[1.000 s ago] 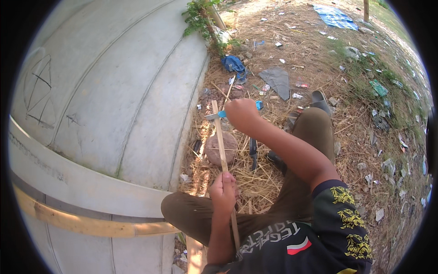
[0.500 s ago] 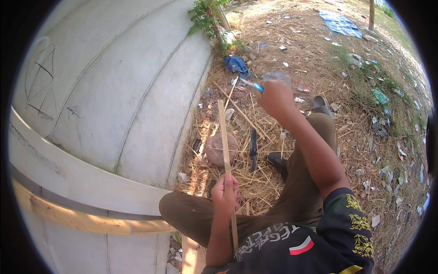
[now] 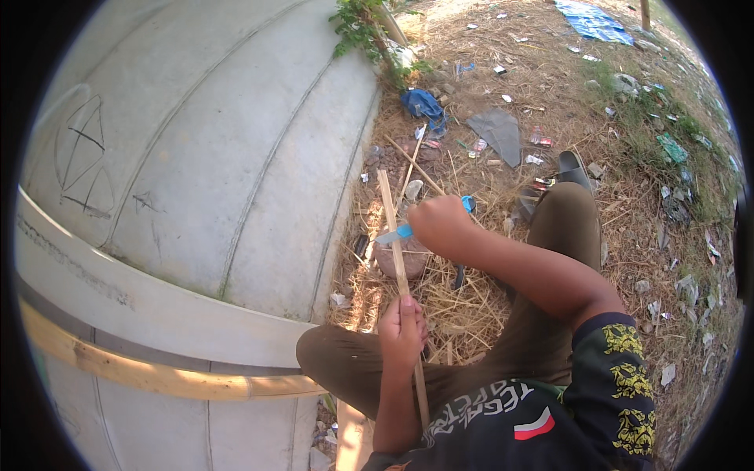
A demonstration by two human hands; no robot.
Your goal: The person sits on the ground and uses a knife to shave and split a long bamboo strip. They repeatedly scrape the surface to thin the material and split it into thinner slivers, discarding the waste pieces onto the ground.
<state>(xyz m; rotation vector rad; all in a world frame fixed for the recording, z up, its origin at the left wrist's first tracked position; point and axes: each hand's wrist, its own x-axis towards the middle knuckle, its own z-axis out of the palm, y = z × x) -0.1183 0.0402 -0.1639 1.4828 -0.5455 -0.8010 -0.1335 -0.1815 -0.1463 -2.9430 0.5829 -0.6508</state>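
Observation:
My left hand [image 3: 402, 326] is closed around a long, pale strip of bamboo or wood [image 3: 387, 200]. The strip slants up and away from my lap, its lower end against my shirt. My right hand [image 3: 440, 225] grips a knife with a bright blue handle [image 3: 404, 231]. Its blade [image 3: 385, 239] crosses the strip above my left hand; whether it cuts in cannot be seen. Beneath them a round, reddish-brown stone [image 3: 411, 264] rests on the ground, partly covered by the strip and my right hand. A dark knife handle [image 3: 459, 277] shows below my right forearm, the rest hidden.
At the left stands a pale panelled wall [image 3: 204, 157], with a bamboo pole [image 3: 157, 373] along its lower part. Thin sticks [image 3: 415, 163] and straw [image 3: 471, 314] lie ahead of my knees. Beyond are a blue bag [image 3: 424, 108], a grey sheet [image 3: 496, 135] and scattered litter.
My right hand has come down and toward me, bringing the blue-handled knife from beyond the strip's far end to across the strip. The left hand keeps its hold; the view has shifted slightly.

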